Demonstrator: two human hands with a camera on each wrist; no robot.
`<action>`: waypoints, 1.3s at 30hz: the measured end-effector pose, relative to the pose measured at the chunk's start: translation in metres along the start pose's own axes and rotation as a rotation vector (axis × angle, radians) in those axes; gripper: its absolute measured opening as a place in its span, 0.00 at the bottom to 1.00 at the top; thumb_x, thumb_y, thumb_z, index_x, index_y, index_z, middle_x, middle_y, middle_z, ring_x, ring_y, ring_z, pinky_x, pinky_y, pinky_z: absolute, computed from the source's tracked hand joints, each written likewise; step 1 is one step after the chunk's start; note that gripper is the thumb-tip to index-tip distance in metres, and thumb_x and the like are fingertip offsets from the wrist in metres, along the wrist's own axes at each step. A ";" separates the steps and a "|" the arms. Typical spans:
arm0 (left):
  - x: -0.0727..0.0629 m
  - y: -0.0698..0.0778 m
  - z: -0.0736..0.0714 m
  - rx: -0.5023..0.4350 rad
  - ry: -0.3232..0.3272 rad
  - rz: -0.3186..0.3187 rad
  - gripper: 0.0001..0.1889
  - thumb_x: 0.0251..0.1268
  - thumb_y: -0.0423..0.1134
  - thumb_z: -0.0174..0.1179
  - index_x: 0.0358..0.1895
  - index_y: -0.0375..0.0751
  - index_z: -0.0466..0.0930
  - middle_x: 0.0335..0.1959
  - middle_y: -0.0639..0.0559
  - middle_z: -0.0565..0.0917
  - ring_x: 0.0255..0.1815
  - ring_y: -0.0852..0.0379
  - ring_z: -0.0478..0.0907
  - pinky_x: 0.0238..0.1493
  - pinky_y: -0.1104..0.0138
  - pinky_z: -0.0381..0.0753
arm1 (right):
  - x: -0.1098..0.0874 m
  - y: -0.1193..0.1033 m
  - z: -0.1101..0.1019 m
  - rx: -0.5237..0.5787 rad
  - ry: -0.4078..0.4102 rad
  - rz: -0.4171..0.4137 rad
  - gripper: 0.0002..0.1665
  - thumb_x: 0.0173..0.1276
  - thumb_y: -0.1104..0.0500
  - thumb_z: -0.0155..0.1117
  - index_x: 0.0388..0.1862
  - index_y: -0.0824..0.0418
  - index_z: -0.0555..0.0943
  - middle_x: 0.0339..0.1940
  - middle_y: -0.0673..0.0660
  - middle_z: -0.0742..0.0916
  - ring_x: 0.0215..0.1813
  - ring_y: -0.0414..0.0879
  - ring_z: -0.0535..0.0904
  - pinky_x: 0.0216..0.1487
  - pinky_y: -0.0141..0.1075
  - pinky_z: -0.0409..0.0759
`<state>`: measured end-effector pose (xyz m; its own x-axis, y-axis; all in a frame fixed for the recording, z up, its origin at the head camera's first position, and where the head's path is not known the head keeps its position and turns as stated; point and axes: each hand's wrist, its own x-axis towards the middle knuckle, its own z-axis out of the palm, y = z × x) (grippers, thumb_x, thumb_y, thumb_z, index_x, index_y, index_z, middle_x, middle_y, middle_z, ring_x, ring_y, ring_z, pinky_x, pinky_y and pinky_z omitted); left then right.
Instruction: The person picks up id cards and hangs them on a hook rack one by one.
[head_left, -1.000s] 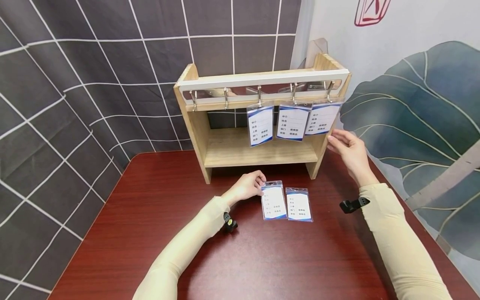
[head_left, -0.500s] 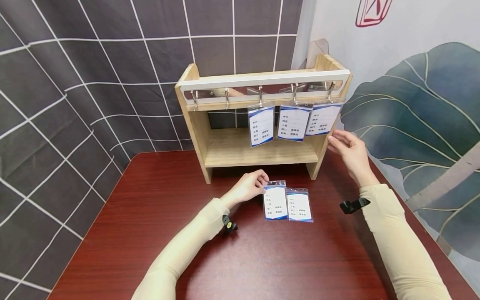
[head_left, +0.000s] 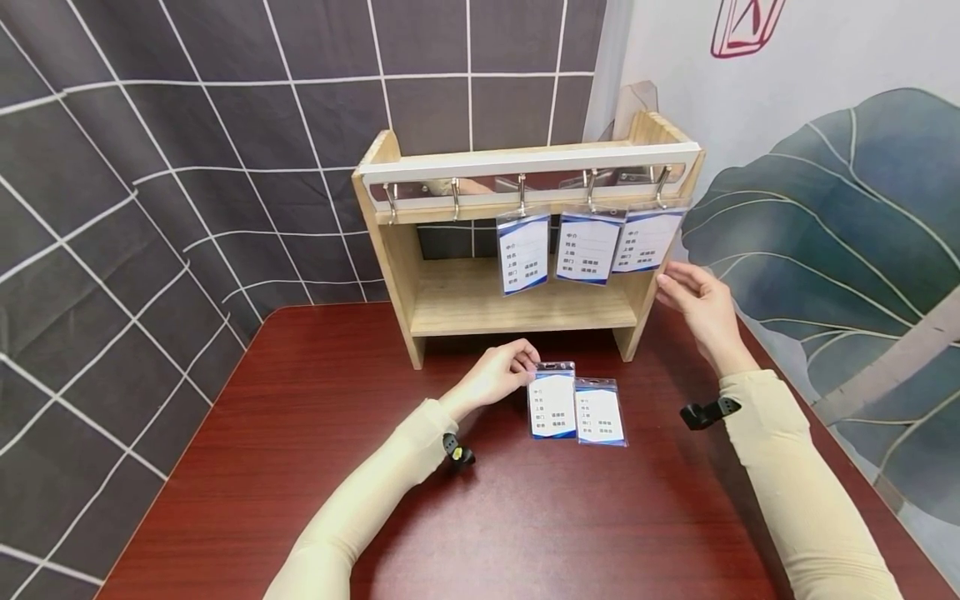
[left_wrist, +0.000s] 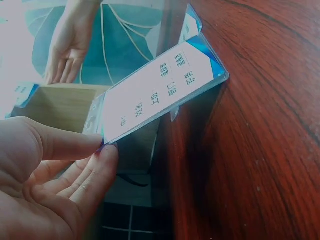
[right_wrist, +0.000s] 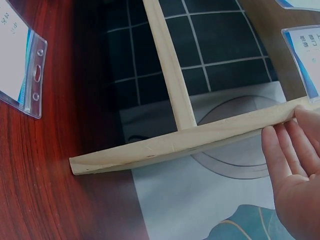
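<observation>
My left hand [head_left: 498, 372] pinches a clear badge holder [head_left: 552, 405] at its top left corner, between thumb and fingertips. In the left wrist view the badge's held end is tilted up off the table. Close beside it on the right, a second badge [head_left: 600, 414] lies on the table. My right hand [head_left: 699, 308] is at the right side of a wooden rack [right_wrist: 150, 149]; its thumb and fairly straight fingertips touch the side panel's edge. From hooks on the rack's front hang three more badges, one on the left [head_left: 523, 252], a middle one [head_left: 587, 248] and a right one [head_left: 649, 240].
A white rail [head_left: 525, 161] with several metal hooks runs along the rack's top front; the two left hooks [head_left: 455, 198] bear nothing. The dark red table [head_left: 465, 525] lies under everything. A dark tiled backdrop [head_left: 315, 125] hangs behind and to the left.
My left hand has shifted slightly right with the pinched badge, bringing it up against the second badge. The right hand stays at the rack's side.
</observation>
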<state>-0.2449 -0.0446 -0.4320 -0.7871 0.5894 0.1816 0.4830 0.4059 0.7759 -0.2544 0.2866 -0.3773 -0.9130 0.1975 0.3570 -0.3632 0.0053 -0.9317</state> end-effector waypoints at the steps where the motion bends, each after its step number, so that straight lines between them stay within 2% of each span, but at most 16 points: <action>1: 0.000 0.001 0.000 -0.005 0.000 0.002 0.08 0.67 0.27 0.62 0.46 0.36 0.79 0.36 0.48 0.84 0.35 0.61 0.82 0.39 0.71 0.81 | 0.000 0.000 0.000 0.004 0.000 -0.001 0.14 0.69 0.64 0.67 0.54 0.60 0.83 0.41 0.45 0.88 0.42 0.35 0.86 0.44 0.29 0.83; 9: 0.002 0.008 -0.004 0.008 0.005 0.044 0.07 0.68 0.28 0.61 0.47 0.38 0.80 0.38 0.49 0.85 0.37 0.61 0.82 0.41 0.71 0.80 | 0.001 0.002 -0.001 -0.021 0.003 0.012 0.17 0.69 0.63 0.68 0.56 0.63 0.81 0.41 0.44 0.88 0.42 0.35 0.86 0.46 0.31 0.83; 15: 0.006 0.019 -0.009 0.034 0.022 0.084 0.07 0.69 0.29 0.61 0.47 0.38 0.80 0.41 0.49 0.85 0.39 0.60 0.82 0.43 0.72 0.80 | 0.001 0.001 -0.001 -0.026 0.001 0.004 0.18 0.69 0.63 0.68 0.56 0.65 0.81 0.41 0.44 0.88 0.42 0.34 0.86 0.46 0.31 0.83; 24: 0.012 0.047 -0.024 0.030 0.048 0.160 0.08 0.70 0.29 0.61 0.49 0.36 0.79 0.45 0.47 0.84 0.42 0.56 0.82 0.47 0.72 0.79 | 0.001 0.001 -0.002 -0.035 0.003 0.009 0.18 0.69 0.62 0.68 0.57 0.65 0.80 0.41 0.43 0.87 0.43 0.35 0.86 0.46 0.30 0.83; 32: 0.013 0.072 -0.043 0.020 0.115 0.234 0.08 0.69 0.29 0.61 0.49 0.36 0.79 0.44 0.47 0.84 0.43 0.56 0.82 0.49 0.71 0.79 | 0.003 0.004 -0.004 -0.017 -0.002 0.005 0.17 0.69 0.65 0.67 0.57 0.64 0.81 0.41 0.43 0.88 0.43 0.36 0.86 0.46 0.30 0.83; 39: 0.011 0.087 -0.056 0.002 0.155 0.245 0.07 0.70 0.30 0.61 0.48 0.39 0.79 0.43 0.50 0.84 0.42 0.59 0.81 0.49 0.70 0.80 | 0.005 0.004 -0.004 0.023 -0.009 -0.007 0.15 0.70 0.68 0.65 0.55 0.63 0.82 0.41 0.43 0.88 0.42 0.35 0.86 0.46 0.31 0.83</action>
<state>-0.2328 -0.0421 -0.3288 -0.6964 0.5561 0.4537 0.6663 0.2659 0.6967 -0.2598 0.2915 -0.3798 -0.9119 0.1883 0.3645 -0.3740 -0.0158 -0.9273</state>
